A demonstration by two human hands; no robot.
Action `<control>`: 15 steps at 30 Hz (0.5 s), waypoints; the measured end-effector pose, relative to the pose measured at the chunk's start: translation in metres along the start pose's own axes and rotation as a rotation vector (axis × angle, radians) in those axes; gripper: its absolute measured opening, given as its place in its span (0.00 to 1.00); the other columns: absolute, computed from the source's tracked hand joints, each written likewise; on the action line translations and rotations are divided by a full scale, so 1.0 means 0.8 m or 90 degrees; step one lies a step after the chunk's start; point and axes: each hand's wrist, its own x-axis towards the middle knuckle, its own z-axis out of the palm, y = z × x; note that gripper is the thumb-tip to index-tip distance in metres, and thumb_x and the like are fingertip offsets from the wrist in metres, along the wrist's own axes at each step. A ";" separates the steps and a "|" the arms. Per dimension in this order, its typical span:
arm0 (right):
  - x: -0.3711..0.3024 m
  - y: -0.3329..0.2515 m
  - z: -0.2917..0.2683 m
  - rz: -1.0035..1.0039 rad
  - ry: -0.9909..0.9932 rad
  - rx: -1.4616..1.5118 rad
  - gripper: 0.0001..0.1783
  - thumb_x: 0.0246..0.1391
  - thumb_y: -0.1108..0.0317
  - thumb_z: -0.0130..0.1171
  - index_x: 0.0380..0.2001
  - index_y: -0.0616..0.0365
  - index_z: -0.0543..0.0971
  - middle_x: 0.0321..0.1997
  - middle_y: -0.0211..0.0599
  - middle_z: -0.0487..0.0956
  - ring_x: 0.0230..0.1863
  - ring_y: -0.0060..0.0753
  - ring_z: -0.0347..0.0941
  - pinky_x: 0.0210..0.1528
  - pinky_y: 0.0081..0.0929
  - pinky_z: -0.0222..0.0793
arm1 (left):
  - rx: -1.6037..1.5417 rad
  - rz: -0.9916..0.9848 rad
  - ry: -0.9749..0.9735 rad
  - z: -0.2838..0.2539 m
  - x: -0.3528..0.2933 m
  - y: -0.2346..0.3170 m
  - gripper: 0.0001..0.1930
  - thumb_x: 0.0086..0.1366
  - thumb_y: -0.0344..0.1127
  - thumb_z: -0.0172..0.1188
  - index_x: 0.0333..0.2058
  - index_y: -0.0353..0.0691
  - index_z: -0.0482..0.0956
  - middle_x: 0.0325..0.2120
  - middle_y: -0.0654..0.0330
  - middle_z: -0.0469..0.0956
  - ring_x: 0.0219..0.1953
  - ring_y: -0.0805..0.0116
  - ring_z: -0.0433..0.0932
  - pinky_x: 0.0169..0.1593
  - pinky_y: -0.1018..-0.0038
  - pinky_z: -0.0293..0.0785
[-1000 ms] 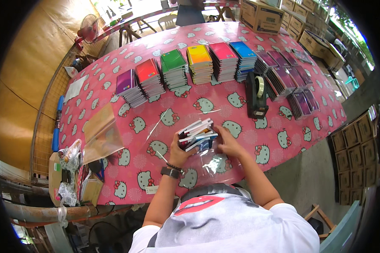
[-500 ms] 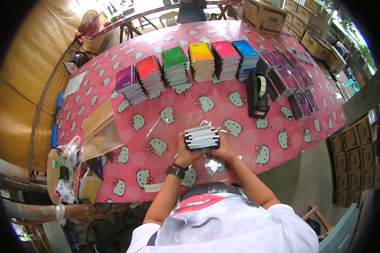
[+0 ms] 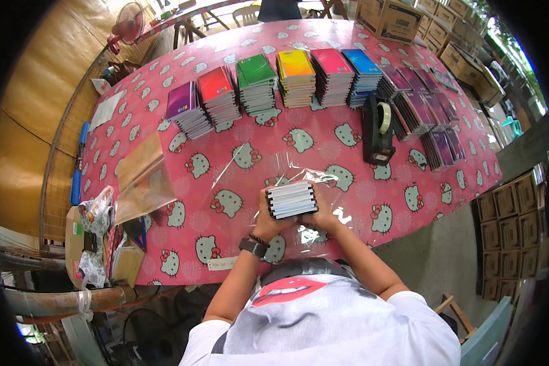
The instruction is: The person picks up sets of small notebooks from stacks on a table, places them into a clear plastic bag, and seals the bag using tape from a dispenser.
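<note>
A small stack of spiral notebooks stands on edge between my hands, white page edges facing up and dark bindings at the sides. My left hand closes round its left side, and my right hand grips the right side. Underneath lies a crinkled clear plastic sheet that catches the light. Beyond it, an arc of notebook piles runs across the table: purple, red, green, yellow, pink and blue.
A black tape dispenser stands right of centre, beside several wrapped purple notebook bundles. Brown plastic sleeves lie at left on the pink patterned table. A carton sits on the far right edge.
The notebooks in my hands have been squared up, their page edges now more even. My hands stay around the stack. The whole view has shifted slightly.
</note>
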 end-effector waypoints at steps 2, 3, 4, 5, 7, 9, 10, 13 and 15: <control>0.003 0.004 0.004 0.013 0.003 -0.012 0.41 0.27 0.79 0.58 0.52 0.54 0.59 0.43 0.35 0.69 0.47 0.32 0.66 0.52 0.28 0.61 | -0.031 -0.012 0.009 0.002 -0.002 -0.003 0.40 0.35 0.27 0.73 0.47 0.39 0.57 0.41 0.57 0.69 0.45 0.66 0.71 0.48 0.70 0.69; 0.004 0.005 0.005 0.019 0.003 -0.017 0.40 0.27 0.79 0.58 0.52 0.54 0.60 0.43 0.35 0.69 0.47 0.31 0.66 0.52 0.28 0.61 | -0.080 -0.062 -0.007 -0.001 -0.005 -0.004 0.41 0.35 0.27 0.73 0.47 0.39 0.57 0.41 0.57 0.69 0.45 0.66 0.71 0.48 0.70 0.69; 0.004 -0.006 0.000 0.110 -0.019 0.055 0.39 0.28 0.79 0.59 0.50 0.54 0.60 0.42 0.35 0.69 0.48 0.29 0.65 0.51 0.26 0.62 | -0.134 -0.111 -0.028 -0.005 -0.001 0.005 0.41 0.35 0.27 0.73 0.48 0.40 0.57 0.41 0.57 0.69 0.45 0.66 0.71 0.48 0.70 0.69; 0.006 -0.014 -0.002 0.083 -0.022 0.060 0.39 0.28 0.79 0.59 0.50 0.54 0.60 0.42 0.35 0.69 0.47 0.29 0.65 0.50 0.26 0.62 | -0.182 -0.156 -0.045 -0.011 0.005 0.013 0.41 0.35 0.27 0.73 0.48 0.40 0.57 0.41 0.56 0.69 0.45 0.66 0.71 0.48 0.70 0.69; 0.002 -0.019 -0.002 0.036 -0.026 0.073 0.39 0.28 0.78 0.60 0.50 0.54 0.60 0.43 0.35 0.68 0.47 0.28 0.65 0.50 0.25 0.62 | -0.166 -0.104 -0.027 -0.013 0.006 0.022 0.43 0.35 0.27 0.73 0.50 0.40 0.56 0.42 0.57 0.69 0.46 0.66 0.70 0.48 0.70 0.69; 0.003 -0.007 -0.004 0.071 -0.049 0.037 0.44 0.27 0.78 0.64 0.53 0.54 0.59 0.46 0.35 0.68 0.51 0.30 0.65 0.54 0.29 0.61 | -0.182 -0.090 -0.025 -0.011 -0.004 0.023 0.45 0.35 0.27 0.73 0.52 0.41 0.55 0.44 0.57 0.68 0.47 0.65 0.70 0.50 0.70 0.69; 0.005 -0.011 -0.001 0.033 -0.057 0.021 0.47 0.27 0.78 0.65 0.56 0.53 0.57 0.48 0.36 0.68 0.53 0.31 0.64 0.56 0.28 0.60 | -0.200 -0.090 -0.026 -0.014 -0.002 0.024 0.46 0.35 0.26 0.73 0.53 0.41 0.55 0.44 0.57 0.68 0.47 0.65 0.70 0.50 0.69 0.68; 0.007 -0.032 -0.008 0.019 -0.091 0.102 0.53 0.27 0.77 0.69 0.61 0.56 0.55 0.56 0.38 0.66 0.57 0.31 0.62 0.60 0.29 0.57 | -0.335 -0.127 -0.023 -0.026 -0.002 0.039 0.52 0.33 0.25 0.72 0.59 0.42 0.51 0.49 0.58 0.66 0.51 0.64 0.67 0.55 0.69 0.65; 0.008 -0.032 -0.021 0.064 -0.122 0.144 0.54 0.28 0.77 0.70 0.62 0.57 0.54 0.60 0.39 0.63 0.60 0.32 0.61 0.61 0.29 0.56 | -0.432 -0.159 -0.004 -0.029 0.006 0.052 0.55 0.32 0.27 0.74 0.60 0.42 0.49 0.51 0.57 0.64 0.54 0.64 0.65 0.57 0.67 0.63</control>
